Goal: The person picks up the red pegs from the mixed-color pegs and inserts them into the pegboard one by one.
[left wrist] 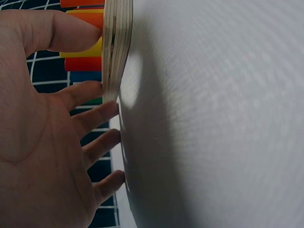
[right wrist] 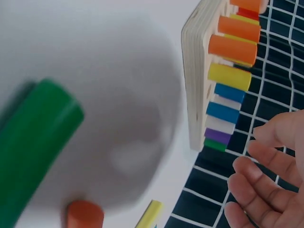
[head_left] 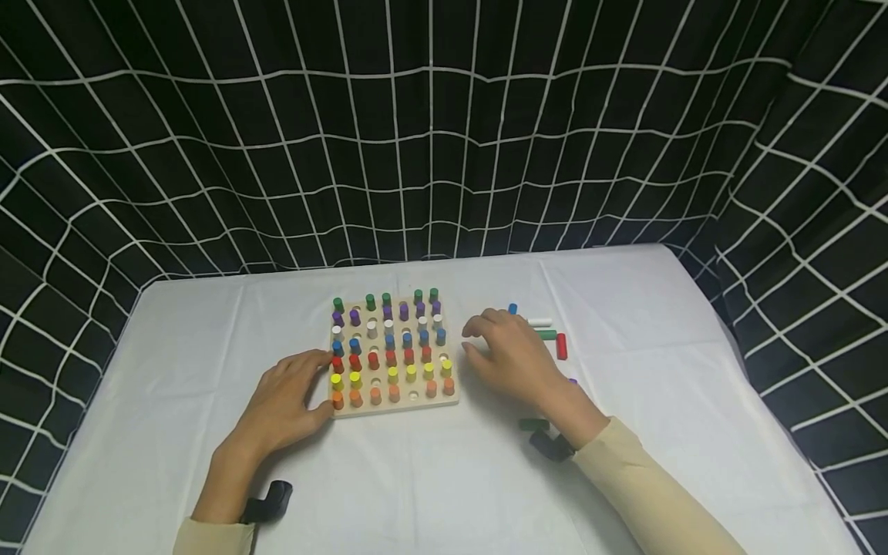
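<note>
A wooden pegboard (head_left: 395, 409) lies on the white cloth, with rows of green, purple, white, blue, red, yellow and orange pegs standing in it. Bare holes show in several rows. My left hand (head_left: 280, 401) is at the board's left side, fingers spread; in the left wrist view the thumb (left wrist: 76, 32) lies against the edge beside an orange peg. Just off the right side hovers my right hand (head_left: 516, 358), its fingers loosely bent. Nothing shows between those fingers (right wrist: 247, 183) in the right wrist view.
Right of the board lie loose pegs: blue (head_left: 512, 308), white (head_left: 539, 322), green (head_left: 547, 335) and red (head_left: 562, 346). Another green peg (head_left: 533, 424) sits nearer, and a purple peg (head_left: 573, 381) is partly hidden by the right wrist. A dark gridded curtain (head_left: 430, 139) surrounds the table.
</note>
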The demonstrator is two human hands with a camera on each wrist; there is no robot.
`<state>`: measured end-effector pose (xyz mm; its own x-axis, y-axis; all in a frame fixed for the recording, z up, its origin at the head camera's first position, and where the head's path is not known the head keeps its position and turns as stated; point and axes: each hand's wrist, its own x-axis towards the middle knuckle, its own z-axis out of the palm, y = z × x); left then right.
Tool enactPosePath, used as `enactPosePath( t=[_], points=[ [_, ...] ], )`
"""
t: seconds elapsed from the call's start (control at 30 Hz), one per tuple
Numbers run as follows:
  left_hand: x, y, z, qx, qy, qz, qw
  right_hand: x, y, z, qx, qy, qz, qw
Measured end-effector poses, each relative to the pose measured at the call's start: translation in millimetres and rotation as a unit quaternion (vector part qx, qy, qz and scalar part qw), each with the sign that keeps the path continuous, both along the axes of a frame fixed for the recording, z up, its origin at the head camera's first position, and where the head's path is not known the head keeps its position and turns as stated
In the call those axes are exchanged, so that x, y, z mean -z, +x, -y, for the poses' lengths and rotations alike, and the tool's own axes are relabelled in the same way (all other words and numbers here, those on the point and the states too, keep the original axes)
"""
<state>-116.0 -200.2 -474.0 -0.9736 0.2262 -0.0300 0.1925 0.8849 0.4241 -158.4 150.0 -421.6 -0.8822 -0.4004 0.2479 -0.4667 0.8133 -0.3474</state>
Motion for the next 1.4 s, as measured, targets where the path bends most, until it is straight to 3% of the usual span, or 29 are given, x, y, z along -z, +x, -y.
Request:
enactPosePath(
  t=[0.2,0.7,1.07,1.4],
  points=[
    [-2.1,0.4,-1,0.002,0.002,-0.002,1.0000,2.1,-1.0,-13,0.000,-0.016,-0.004,1.000],
    [-4.3,1.4,-3,0.003,-0.002,-0.002,1.0000,14.8,1.5,-50,0.041,-0.014,0.014,0.999],
    [-1.7,0.9,-2,0.001,-0.005,0.001,1.0000,21.8,4.9,-77,0.094,0.003,0.038,0.995],
    [-1.6,1.3,-2,-0.001,-0.003,0.002,1.0000,29.5,11.7,-92,0.111,0.002,0.044,0.993]
  ],
)
